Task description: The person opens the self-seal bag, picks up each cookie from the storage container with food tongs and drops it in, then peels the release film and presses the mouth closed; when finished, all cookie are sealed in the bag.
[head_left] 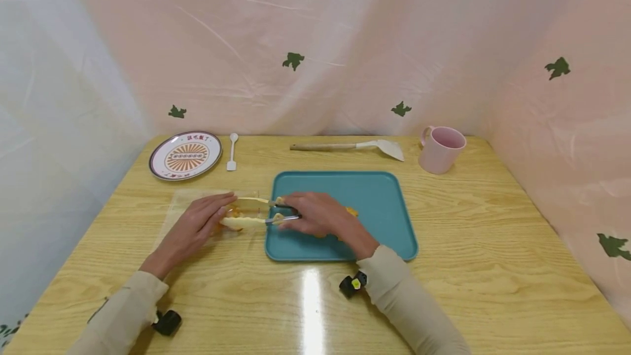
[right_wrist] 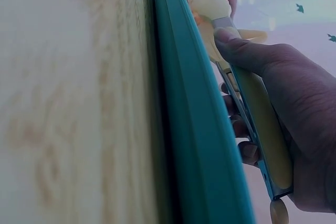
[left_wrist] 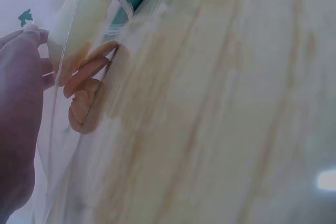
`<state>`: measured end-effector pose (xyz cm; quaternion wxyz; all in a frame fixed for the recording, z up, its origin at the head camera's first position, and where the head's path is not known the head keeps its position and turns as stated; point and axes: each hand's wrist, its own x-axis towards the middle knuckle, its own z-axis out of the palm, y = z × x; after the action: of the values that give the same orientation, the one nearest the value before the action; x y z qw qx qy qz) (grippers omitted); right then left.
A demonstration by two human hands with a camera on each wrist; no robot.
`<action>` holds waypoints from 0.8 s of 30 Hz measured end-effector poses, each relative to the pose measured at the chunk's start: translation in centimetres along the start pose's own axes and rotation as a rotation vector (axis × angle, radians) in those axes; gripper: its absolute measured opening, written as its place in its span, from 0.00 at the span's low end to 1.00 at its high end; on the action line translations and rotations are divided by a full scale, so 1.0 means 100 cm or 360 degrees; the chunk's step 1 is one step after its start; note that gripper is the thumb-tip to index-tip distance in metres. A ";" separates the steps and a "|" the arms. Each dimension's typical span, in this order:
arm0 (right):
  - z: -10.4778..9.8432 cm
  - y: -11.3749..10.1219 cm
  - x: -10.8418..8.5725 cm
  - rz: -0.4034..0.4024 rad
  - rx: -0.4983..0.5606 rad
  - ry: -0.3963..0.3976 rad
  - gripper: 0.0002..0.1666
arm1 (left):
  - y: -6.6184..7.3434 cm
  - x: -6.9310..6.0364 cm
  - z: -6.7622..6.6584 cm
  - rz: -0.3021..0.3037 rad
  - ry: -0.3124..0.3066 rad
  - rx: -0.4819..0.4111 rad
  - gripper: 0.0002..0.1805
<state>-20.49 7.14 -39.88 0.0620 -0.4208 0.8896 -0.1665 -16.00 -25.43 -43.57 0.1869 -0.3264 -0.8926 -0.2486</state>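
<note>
My right hand [head_left: 322, 213] grips a pair of tongs [right_wrist: 265, 129] with metal-edged handles and cream scalloped tips. The tongs are spread, their tips pointing left into the mouth of a clear plastic bag [left_wrist: 56, 124]. My left hand [head_left: 194, 222] pinches the bag near its opening, beside the tong tips. Orange-brown pieces [left_wrist: 86, 77], apparently snacks, lie inside the bag close to the tips. Under my right hand is a teal tray [head_left: 386, 223]. A few orange pieces [head_left: 352, 211] lie on it, partly hidden by that hand.
Behind the bag stand a patterned plate [head_left: 207, 163] and a small white spoon [head_left: 232, 152]. A spatula with a wooden handle [head_left: 322, 147] lies beyond the tray. At the back right is a pink mug [head_left: 436, 155]. Cloth walls [head_left: 315, 103] surround the wooden table [head_left: 473, 267].
</note>
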 end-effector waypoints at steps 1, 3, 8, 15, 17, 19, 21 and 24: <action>0.000 0.000 0.001 -0.0006 -0.0003 0.0006 0.38 | 0.000 0.000 0.000 0.0007 0.0009 -0.0004 0.22; 0.001 -0.001 0.002 -0.0013 -0.0008 0.0018 0.38 | 0.000 0.001 0.000 0.0023 0.0026 -0.0009 0.22; 0.003 -0.003 0.007 -0.0012 0.0001 0.0014 0.38 | -0.001 0.001 0.001 0.0050 0.0050 -0.0022 0.23; 0.004 -0.007 0.012 -0.0045 0.0008 0.0017 0.28 | 0.000 0.001 0.000 0.0034 0.0046 -0.0005 0.24; 0.004 -0.008 0.013 -0.0049 0.0007 0.0017 0.25 | 0.000 0.001 0.000 0.0030 0.0044 -0.0001 0.24; 0.004 -0.008 0.013 -0.0054 0.0006 0.0020 0.24 | 0.000 0.001 0.000 0.0029 0.0044 -0.0004 0.25; 0.004 -0.009 0.014 -0.0061 0.0005 0.0028 0.24 | 0.000 0.001 0.000 0.0030 0.0042 -0.0006 0.25; 0.004 -0.009 0.013 -0.0072 0.0002 0.0035 0.24 | -0.001 0.001 0.001 0.0040 0.0042 -0.0008 0.24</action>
<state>-20.57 5.48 -39.94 0.0487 -0.4388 0.8804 -0.1732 -16.13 -25.39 -43.63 0.2010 -0.3346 -0.8852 -0.2529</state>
